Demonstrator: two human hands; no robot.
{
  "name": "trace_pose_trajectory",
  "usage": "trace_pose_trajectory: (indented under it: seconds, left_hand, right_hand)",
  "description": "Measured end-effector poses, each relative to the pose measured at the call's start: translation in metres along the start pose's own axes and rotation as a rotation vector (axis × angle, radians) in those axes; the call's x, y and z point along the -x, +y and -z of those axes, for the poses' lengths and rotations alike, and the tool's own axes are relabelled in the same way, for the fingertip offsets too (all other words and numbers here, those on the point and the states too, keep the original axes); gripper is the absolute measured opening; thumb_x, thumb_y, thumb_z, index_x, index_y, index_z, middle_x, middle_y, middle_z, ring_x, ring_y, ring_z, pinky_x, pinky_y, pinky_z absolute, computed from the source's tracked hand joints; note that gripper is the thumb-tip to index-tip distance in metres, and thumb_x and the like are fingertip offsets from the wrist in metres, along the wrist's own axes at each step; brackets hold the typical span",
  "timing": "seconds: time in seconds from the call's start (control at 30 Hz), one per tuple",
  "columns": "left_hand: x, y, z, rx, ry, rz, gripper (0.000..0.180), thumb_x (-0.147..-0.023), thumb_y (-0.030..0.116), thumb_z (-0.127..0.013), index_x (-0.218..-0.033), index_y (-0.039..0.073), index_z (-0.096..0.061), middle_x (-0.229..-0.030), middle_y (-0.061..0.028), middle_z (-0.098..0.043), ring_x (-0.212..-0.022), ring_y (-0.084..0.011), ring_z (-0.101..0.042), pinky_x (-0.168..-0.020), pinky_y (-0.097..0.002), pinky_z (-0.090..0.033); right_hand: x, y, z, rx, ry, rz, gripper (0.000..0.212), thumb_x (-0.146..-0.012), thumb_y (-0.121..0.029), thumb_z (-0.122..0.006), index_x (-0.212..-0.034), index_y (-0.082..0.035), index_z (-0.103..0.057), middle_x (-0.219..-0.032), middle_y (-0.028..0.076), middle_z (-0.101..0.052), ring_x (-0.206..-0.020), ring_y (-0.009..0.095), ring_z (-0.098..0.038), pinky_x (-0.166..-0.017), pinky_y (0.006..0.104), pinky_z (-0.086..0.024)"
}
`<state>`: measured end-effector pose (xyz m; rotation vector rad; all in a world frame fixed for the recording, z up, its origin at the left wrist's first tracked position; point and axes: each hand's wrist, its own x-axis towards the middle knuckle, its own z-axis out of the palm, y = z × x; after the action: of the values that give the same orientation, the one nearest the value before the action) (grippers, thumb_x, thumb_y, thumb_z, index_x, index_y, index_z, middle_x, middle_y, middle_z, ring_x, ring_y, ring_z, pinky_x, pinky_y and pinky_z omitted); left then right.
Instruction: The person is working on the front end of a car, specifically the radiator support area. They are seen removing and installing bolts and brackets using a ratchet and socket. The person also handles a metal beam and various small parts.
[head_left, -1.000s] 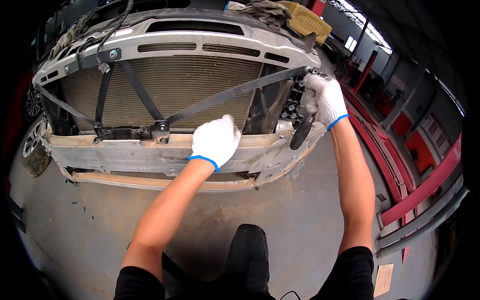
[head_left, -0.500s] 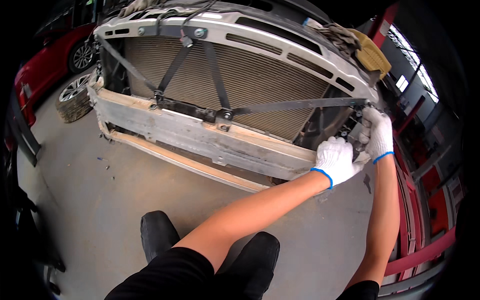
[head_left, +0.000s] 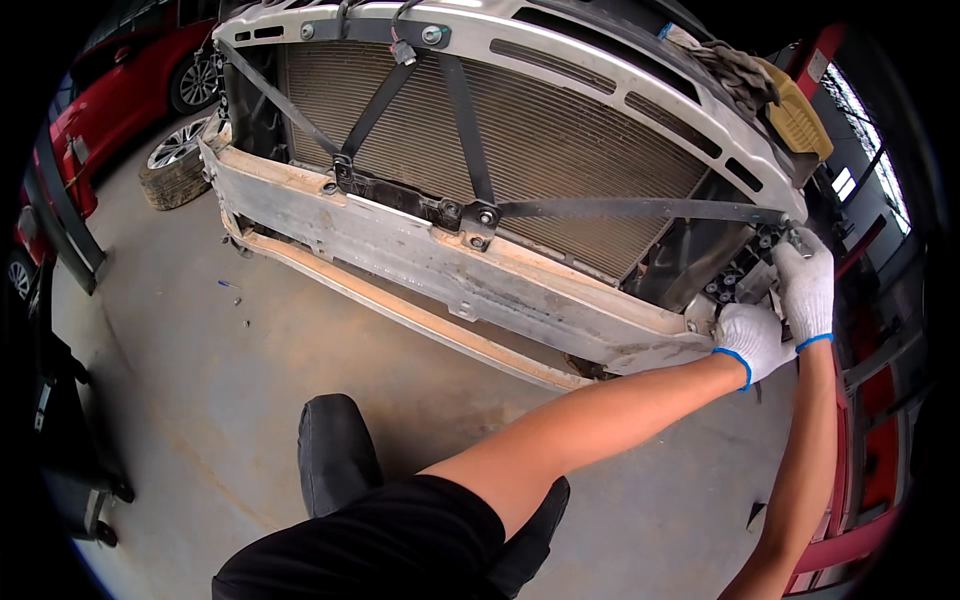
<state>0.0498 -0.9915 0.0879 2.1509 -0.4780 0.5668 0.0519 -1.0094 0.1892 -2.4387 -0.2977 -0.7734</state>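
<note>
Both my hands wear white knit gloves with blue cuffs and work at the right front corner of a stripped car front. My right hand (head_left: 806,284) is closed, fingers curled by the outer end of a long dark brace (head_left: 640,208); what they grip is hidden. Just below and left of it, my left hand (head_left: 752,336) bends its fingers at the right end of the silver bumper beam (head_left: 470,280), beside black mounting parts (head_left: 722,290). Its fingertips are out of sight. Behind the braces stands a finned radiator (head_left: 560,150) under a pale metal crossmember (head_left: 590,98).
A loose wheel (head_left: 176,165) lies left of the car front, near a red car (head_left: 125,90). Grey cloths (head_left: 735,75) and a yellow tray-like piece (head_left: 798,110) rest on top at the right. Red lift parts (head_left: 850,545) stand at the right. Small bits (head_left: 238,301) lie on the floor.
The view has shifted, so the car front sits further right and lower. My left hand has moved right and lower along the beam end. My right hand stays at the brace end.
</note>
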Motion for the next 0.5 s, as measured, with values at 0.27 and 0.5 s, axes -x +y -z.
trace_pose_trajectory:
  seconds: [0.27,0.5]
  left_hand:
    - [0.095,-0.016,0.085,-0.144,0.242,-0.374,0.021,-0.088,0.027,-0.06,-0.09,0.008,-0.067,-0.077,-0.0103,-0.066,-0.067,-0.0269,-0.064,-0.067,-0.0419,-0.047]
    - [0.176,-0.176,0.284,-0.415,0.999,-0.023,0.024,-0.09,0.015,-0.065,-0.11,0.001,-0.064,-0.093,-0.0155,-0.07,-0.084,-0.0277,-0.069,-0.075,-0.0359,-0.055]
  right_hand:
    - [0.009,-0.031,0.035,0.585,-0.053,0.39,0.043,-0.072,-0.013,-0.059,-0.109,0.007,-0.064,-0.082,0.029,-0.065,-0.078,0.04,-0.066,-0.078,0.0409,-0.053]
    - [-0.01,0.021,0.029,-0.195,-0.17,-0.049,0.043,-0.079,-0.018,-0.06,-0.117,0.003,-0.063,-0.07,0.012,-0.06,-0.059,0.024,-0.055,-0.055,0.0357,-0.043]
